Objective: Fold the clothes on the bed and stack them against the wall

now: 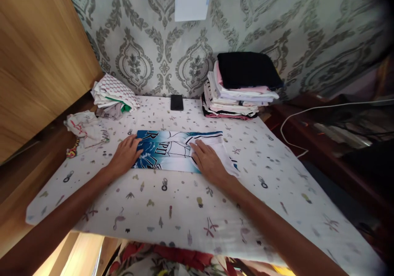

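A table covered with a white cloth printed with small figures (172, 202) stood against a wall of grey damask wallpaper (138, 58), with a wooden cabinet (37, 62) at the far left. No containers were in view; the clothes sat in open piles. A tall stack of folded clothes (237, 91), topped by a black piece, stood at the far right by the wall, a smaller folded pile (112, 95) at the far left, and a crumpled white cloth (86, 128) just nearer than that. A black phone (177, 102) lay between the piles. A folded blue-and-white printed shirt (172, 149) lay at the centre. The left hand (126, 155) pressed flat on its left end, fingers together; the right hand (207, 161) lay flat on its right part, fingers extended and slightly apart
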Demonstrator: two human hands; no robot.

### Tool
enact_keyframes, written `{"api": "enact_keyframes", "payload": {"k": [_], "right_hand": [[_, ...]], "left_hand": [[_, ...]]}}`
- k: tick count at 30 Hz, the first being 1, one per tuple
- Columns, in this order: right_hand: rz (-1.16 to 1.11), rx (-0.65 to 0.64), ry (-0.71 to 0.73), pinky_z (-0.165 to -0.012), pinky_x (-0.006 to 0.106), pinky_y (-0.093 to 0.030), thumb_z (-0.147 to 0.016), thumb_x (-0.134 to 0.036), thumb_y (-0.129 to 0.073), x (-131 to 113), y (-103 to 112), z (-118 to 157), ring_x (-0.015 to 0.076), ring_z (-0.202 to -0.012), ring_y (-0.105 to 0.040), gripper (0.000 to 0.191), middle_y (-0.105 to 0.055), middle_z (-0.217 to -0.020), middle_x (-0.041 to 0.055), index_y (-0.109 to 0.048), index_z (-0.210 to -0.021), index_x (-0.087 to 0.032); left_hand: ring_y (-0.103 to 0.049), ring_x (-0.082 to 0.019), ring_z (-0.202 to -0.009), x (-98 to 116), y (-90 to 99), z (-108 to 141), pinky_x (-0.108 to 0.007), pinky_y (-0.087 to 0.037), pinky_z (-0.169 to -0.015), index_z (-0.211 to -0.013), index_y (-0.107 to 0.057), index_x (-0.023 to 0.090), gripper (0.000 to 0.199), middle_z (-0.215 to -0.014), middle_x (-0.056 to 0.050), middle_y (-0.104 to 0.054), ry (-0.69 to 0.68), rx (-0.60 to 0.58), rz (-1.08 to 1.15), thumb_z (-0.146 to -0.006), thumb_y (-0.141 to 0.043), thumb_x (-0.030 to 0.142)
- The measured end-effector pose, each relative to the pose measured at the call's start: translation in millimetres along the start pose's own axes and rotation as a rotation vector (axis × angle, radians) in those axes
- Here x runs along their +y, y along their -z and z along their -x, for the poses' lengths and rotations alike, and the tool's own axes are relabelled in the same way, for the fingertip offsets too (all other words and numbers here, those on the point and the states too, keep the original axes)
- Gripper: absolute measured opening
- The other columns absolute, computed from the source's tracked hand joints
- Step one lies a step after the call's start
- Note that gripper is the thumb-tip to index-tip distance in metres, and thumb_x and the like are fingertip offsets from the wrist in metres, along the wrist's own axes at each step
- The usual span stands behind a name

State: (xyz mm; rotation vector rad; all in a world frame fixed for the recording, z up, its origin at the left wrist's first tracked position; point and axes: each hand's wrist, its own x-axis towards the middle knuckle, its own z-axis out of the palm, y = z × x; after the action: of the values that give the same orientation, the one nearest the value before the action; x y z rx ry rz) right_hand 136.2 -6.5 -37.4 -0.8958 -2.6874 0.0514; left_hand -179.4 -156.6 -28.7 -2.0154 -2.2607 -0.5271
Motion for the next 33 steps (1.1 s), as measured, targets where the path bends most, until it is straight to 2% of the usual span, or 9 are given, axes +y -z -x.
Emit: {"api": "enact_keyframes", "payload": {"k": [3,6,9,12,14,19,23,28,33], "right_hand": [[0.010,0.105,0.005,-0.110,0.050,-0.041,-0.102,-0.024,-0.036,-17.0,7.1,-6.2,0.0333,-0.137,-0.044,0.042,-0.049,-0.147,0.0218,-0.055,-0.137,-0.011],[-0.027,0.183,0.088,-0.104,0.048,-0.046,-0.100,-0.023,-0.042,-63.5,15.1,-18.4,0.0317,-0.128,-0.051,0.032,-0.054,-0.138,0.0201,-0.064,-0.122,-0.014],[-0.113,0.028,0.274,-0.083,0.034,-0.055,-0.100,-0.023,-0.046,-125.9,15.1,-32.5,0.0238,-0.104,-0.061,0.022,-0.065,-0.111,0.0135,-0.068,-0.100,-0.017],[-0.127,-0.124,0.348,-0.070,0.035,-0.056,-0.097,-0.035,-0.056,-173.2,7.6,-45.3,0.0258,-0.095,-0.062,0.022,-0.065,-0.104,0.0130,-0.064,-0.102,-0.015],[-0.109,-0.178,0.330,-0.069,0.037,-0.057,-0.094,-0.035,-0.061,-188.5,3.1,-52.3,0.0275,-0.095,-0.064,0.026,-0.065,-0.104,0.0143,-0.062,-0.107,-0.012],[-0.064,-0.291,0.323,-0.069,0.035,-0.055,-0.084,-0.009,-0.061,-194.5,4.3,-64.4,0.0265,-0.093,-0.067,0.029,-0.067,-0.106,0.0159,-0.057,-0.113,-0.009],[-0.178,-0.305,0.172,-0.067,0.033,-0.052,-0.089,-0.009,-0.049,-190.8,14.2,-68.8,0.0240,-0.086,-0.069,0.025,-0.070,-0.105,0.0124,-0.059,-0.112,-0.014],[-0.580,-0.156,-0.109,-0.067,0.029,-0.045,-0.085,-0.016,-0.053,-168.3,29.6,-59.0,0.0190,-0.075,-0.064,0.011,-0.069,-0.083,0.0019,-0.060,-0.093,-0.020],[-1.143,-0.017,-0.393,-0.056,0.023,-0.043,-0.075,-0.016,-0.054,-133.7,35.0,-31.7,0.0140,-0.060,-0.062,0.010,-0.056,-0.063,-0.0062,-0.052,-0.082,-0.022]], "left_hand": [[-0.048,-0.031,-0.128,-18.9,5.1,-12.9,-0.048,-0.041,-0.107,-0.129,-0.051,0.019,0.039,-0.135,-0.016,-0.054,0.044,0.023,0.054,-0.097,-0.039,0.040],[-0.058,-0.027,-0.110,-37.3,10.5,-40.4,-0.043,-0.046,-0.098,-0.121,-0.055,0.017,0.037,-0.116,-0.013,-0.062,0.121,0.034,0.134,-0.095,-0.039,0.040],[-0.061,-0.025,-0.098,-48.1,9.0,-72.7,-0.038,-0.048,-0.091,-0.111,-0.059,0.017,0.033,-0.102,-0.010,-0.065,0.176,-0.012,0.174,-0.090,-0.045,0.037],[-0.061,-0.024,-0.092,-49.7,4.2,-94.2,-0.034,-0.047,-0.085,-0.101,-0.062,0.018,0.028,-0.094,-0.007,-0.066,0.173,-0.096,0.159,-0.085,-0.051,0.039],[-0.061,-0.023,-0.087,-48.8,2.1,-99.7,-0.032,-0.045,-0.079,-0.096,-0.063,0.019,0.026,-0.089,-0.005,-0.065,0.162,-0.136,0.146,-0.082,-0.056,0.040],[-0.058,-0.020,-0.074,-50.7,3.6,-100.5,-0.028,-0.038,-0.064,-0.078,-0.059,0.021,0.018,-0.071,0.001,-0.061,0.219,-0.229,0.194,-0.073,-0.062,0.038],[-0.053,-0.017,-0.066,-50.5,13.7,-102.8,-0.026,-0.036,-0.059,-0.065,-0.052,0.021,0.017,-0.062,0.004,-0.055,0.226,-0.218,0.309,-0.066,-0.064,0.032],[-0.051,-0.014,-0.053,-28.3,37.9,-108.9,-0.023,-0.037,-0.048,-0.074,-0.051,0.021,0.016,-0.059,0.006,-0.052,0.325,-0.215,0.591,-0.067,-0.062,0.029],[-0.051,-0.011,-0.042,22.2,54.0,-122.6,-0.019,-0.033,-0.040,-0.088,-0.054,0.022,0.021,-0.057,0.007,-0.053,0.364,-0.161,0.768,-0.070,-0.064,0.020]]}}
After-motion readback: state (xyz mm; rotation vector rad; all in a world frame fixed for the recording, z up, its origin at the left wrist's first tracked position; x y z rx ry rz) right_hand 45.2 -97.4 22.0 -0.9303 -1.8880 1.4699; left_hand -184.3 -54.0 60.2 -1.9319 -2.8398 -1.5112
